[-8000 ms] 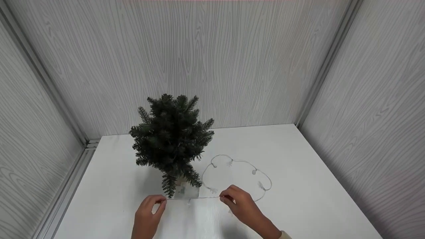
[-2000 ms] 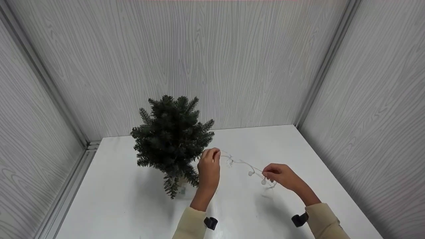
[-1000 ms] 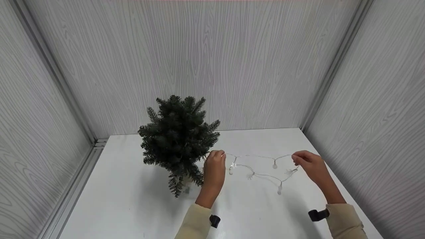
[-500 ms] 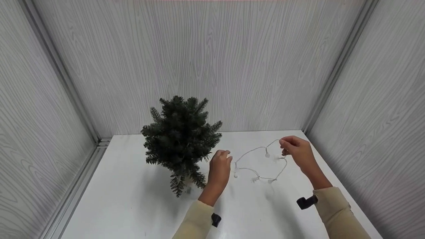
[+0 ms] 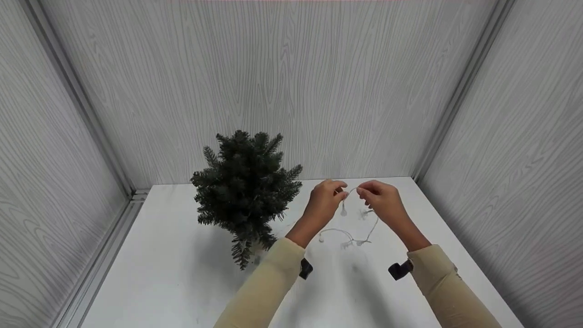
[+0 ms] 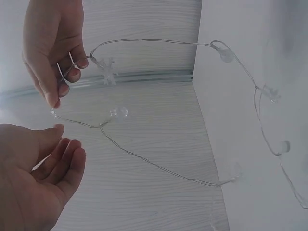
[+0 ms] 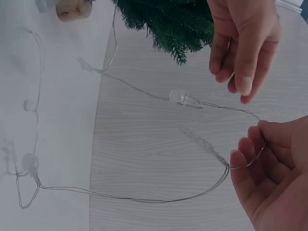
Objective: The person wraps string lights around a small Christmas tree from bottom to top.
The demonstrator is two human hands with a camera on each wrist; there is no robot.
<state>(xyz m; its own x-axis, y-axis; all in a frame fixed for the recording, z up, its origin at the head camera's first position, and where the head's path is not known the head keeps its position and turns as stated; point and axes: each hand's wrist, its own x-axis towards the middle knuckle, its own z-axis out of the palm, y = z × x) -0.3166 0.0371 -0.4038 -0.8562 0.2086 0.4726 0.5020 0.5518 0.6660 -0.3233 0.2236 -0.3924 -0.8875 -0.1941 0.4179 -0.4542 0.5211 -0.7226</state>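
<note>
A clear string light runs over the white table; a round bulb (image 5: 344, 212) hangs from it just below my hands. My right hand (image 5: 385, 198) pinches its thin wire between thumb and fingertips, and a loop crosses the palm in the right wrist view. Beside it, my left hand (image 5: 324, 196) has thumb and fingers parted, with the wire (image 6: 77, 121) passing close to its fingertips. A snowflake piece (image 6: 109, 72) dangles near the right hand. To the left stands a small dark green artificial tree (image 5: 246, 177); part of the wire leads up beside its branches (image 7: 180, 36).
The white tabletop (image 5: 164, 282) meets wood-grain panels at the back (image 5: 282, 91) and both sides. A metal rail (image 5: 98, 269) follows the left edge. A wooden trunk piece (image 7: 72, 9) shows under the tree. Black wrist devices (image 5: 401, 270) sit at both cuffs.
My left hand has come off the wire beside the tree and moved right and upward. My right hand, still pinching the wire, swung right, then came back left. The hands are now close together.
</note>
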